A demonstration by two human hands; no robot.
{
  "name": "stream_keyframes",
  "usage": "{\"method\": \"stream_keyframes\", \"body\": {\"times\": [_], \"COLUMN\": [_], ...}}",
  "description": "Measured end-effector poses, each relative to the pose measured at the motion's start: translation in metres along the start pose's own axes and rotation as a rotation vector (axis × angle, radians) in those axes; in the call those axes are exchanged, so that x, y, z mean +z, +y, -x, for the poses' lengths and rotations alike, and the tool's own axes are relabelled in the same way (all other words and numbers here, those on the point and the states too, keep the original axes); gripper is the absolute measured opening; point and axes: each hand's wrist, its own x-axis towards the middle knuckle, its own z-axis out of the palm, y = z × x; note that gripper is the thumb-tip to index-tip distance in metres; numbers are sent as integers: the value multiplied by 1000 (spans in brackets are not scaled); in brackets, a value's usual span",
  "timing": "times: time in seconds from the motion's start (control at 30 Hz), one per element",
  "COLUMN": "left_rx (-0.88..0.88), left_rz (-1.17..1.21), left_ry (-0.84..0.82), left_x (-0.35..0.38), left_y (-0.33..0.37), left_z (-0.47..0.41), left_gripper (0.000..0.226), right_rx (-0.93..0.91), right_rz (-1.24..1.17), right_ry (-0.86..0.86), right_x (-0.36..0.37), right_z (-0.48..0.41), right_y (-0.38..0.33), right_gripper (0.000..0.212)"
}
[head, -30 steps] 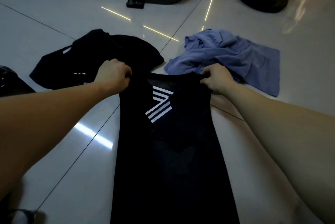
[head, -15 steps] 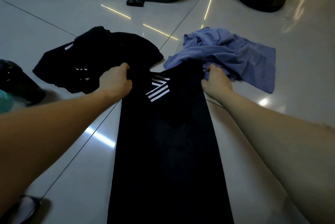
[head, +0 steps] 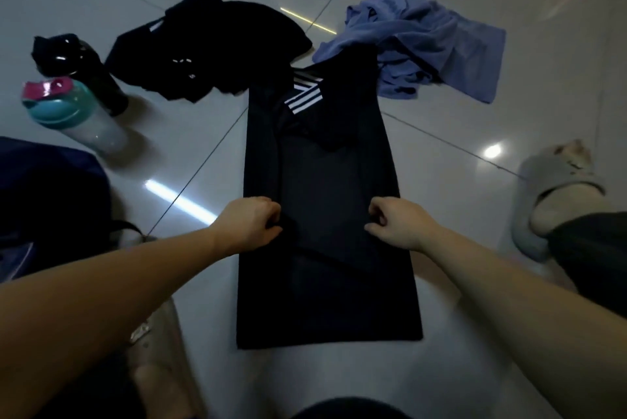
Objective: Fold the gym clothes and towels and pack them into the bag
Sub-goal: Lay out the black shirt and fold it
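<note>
Black and smooth, a long jersey (head: 322, 181) of faintly sheer sports fabric, marked with white stripes near its far end, is laid flat on the glossy white tiled floor (head: 475, 133) as a narrow rectangle with its sides folded in. Half a second ago its far end was gripped by both hands. That end is now released and rests on the tiles, touching the towel's near edge, and the hands are found nearer, at mid-length. The left hand (head: 249, 223) is curled on the left edge and the right hand (head: 397, 227) on the right edge, and the cloth is pinched in the fingers of each. More of the near floor is taken in than before.

To the far left a crumpled black garment (head: 203, 48) is heaped, and to the far right a rumpled lavender terry towel (head: 434, 45) is spread. At the left a clear plastic bottle with a teal and pink lid (head: 71, 116) is seen just beside a dark bottle (head: 91, 76). A navy fabric bag (head: 44, 188) is seen at the left edge, well apart from the jersey. A grey moulded slipper (head: 556, 188) is worn on a foot at the right.
</note>
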Motion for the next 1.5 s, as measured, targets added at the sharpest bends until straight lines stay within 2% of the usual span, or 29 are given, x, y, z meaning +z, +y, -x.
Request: {"method": "stream_keyframes", "body": {"times": [0.17,0.27,0.37,0.43,0.47,0.53,0.57,0.67,0.73,0.87,0.93,1.03,1.23,1.4,1.5], "left_rx": [91,166,177,192,208,235,245,250,263,289,291,310,299,265,250], "left_rz": [-14,-111,-168,-216,-240,-259,-262,-247,-227,-279,-310,-312,-241,-236,-237], "left_ry": [-198,-273,-279,-284,-294,-326,-340,-348,-376,-408,-342,-259,-269,-325,-341], "left_x": [32,54,65,68,69,68,67,60,55,58,60,64,65,60,60], "left_y": [25,39,50,56,58,60,61,57,51,39,35,32,33,34,33], "left_z": [51,81,99,107,110,115,116,117,118,125,127,128,124,117,118], "left_gripper": [26,46,64,59,53,39,34,28,29,50,62,68,52,31,28], "right_rx": [-39,-11,-65,-99,-115,-152,-176,-192,-195,-515,-579,-481,-360,-293,-252], "right_rz": [140,76,151,266,305,321,307,276,302,388,358,354,586,574,556], "right_ry": [-186,-203,-231,-330,-363,-319,-250,-105,-168,-272,-186,-51,-234,-272,-251], "right_x": [45,45,48,57,60,63,63,72,82,91,85,65,53,79,92], "right_z": [59,72,85,98,103,108,106,95,90,93,96,97,123,142,146], "right_y": [6,-4,-17,-25,-28,-37,-43,-60,-71,-88,-93,-80,-27,-2,3], "right_gripper": [45,45,48,45,37,22,23,60,72,52,42,32,56,69,68]}}
